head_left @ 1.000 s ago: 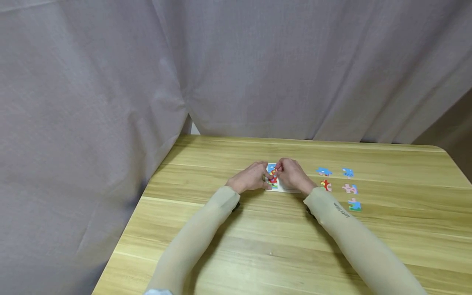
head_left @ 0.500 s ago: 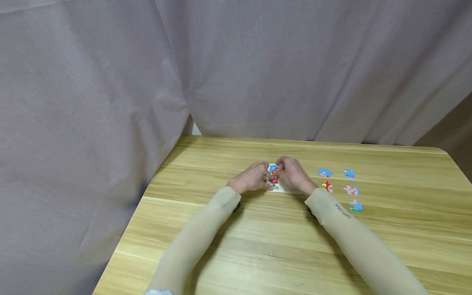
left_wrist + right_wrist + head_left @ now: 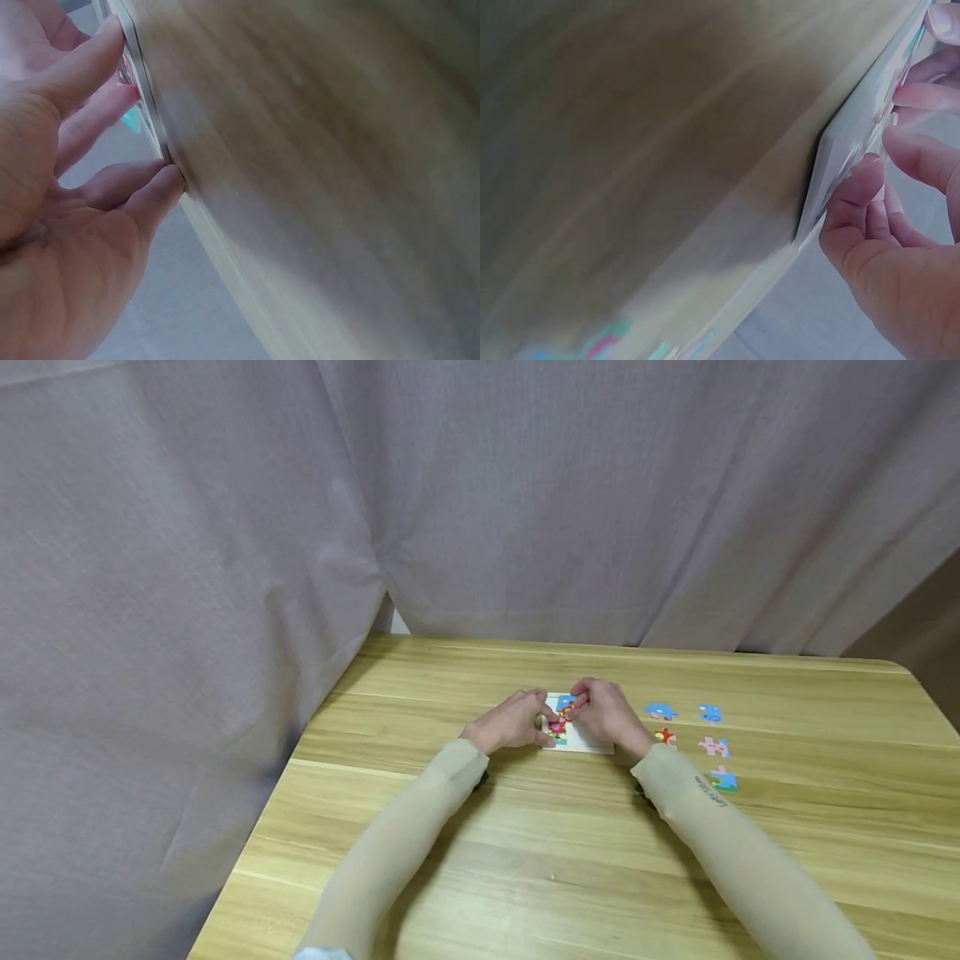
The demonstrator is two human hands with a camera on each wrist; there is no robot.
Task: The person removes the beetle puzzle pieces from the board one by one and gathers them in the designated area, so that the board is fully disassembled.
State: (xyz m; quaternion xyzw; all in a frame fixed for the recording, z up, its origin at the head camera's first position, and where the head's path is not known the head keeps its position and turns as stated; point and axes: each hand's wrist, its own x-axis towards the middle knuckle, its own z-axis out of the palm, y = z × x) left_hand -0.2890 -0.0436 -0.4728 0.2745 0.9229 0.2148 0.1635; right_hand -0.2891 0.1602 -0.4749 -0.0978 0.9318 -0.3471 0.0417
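Note:
A white puzzle board (image 3: 592, 742) lies on the table, with colourful pieces along its left part. My left hand (image 3: 512, 720) holds the board at its left side, thumb by the near corner and a fingertip on a red puzzle piece (image 3: 557, 727). In the left wrist view, fingertips (image 3: 166, 180) touch the board's edge. Over the board, my right hand (image 3: 606, 714) pinches a blue puzzle piece (image 3: 566, 702) with red and yellow below, its thumb and forefinger close together. In the right wrist view, my right hand (image 3: 900, 262) partly hides the board; the piece itself is hard to make out.
Several loose puzzle pieces lie right of the board, among them a blue one (image 3: 662, 711), a pink one (image 3: 715, 747) and a blue-green one (image 3: 724, 779). My right forearm passes near them. A grey curtain (image 3: 525, 502) hangs behind the wooden table (image 3: 525, 860).
My right hand has shifted a little right, and the blue piece has moved right with it, baring a white strip of the board. My left hand has stayed in place.

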